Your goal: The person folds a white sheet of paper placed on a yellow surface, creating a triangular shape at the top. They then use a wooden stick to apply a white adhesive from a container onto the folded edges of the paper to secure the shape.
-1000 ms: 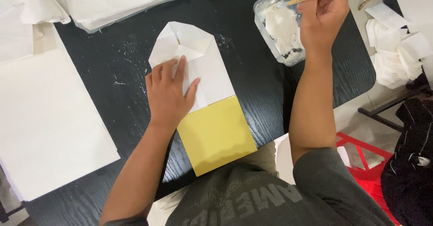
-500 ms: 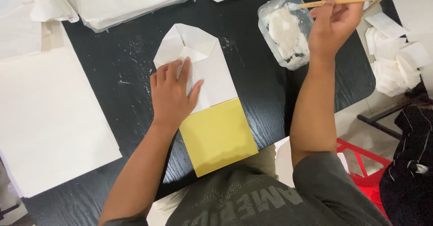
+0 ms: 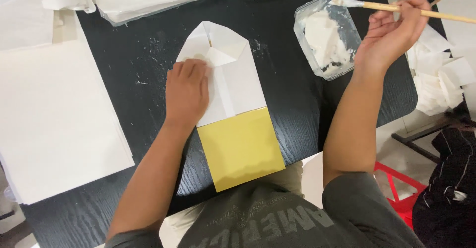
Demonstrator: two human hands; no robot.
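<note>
Hands split the work: the left hand (image 3: 186, 93) lies flat, fingers spread, on the folded white paper (image 3: 225, 77) at the counter's (image 3: 292, 109) centre, its yellow sheet (image 3: 241, 148) jutting toward six o'clock. At two o'clock the right hand (image 3: 391, 35) pinches a brush (image 3: 396, 9), its white-loaded tip above the paste tub (image 3: 327, 36). Best keep the left palm pressing the folds and wipe excess paste off on the tub's rim.
</note>
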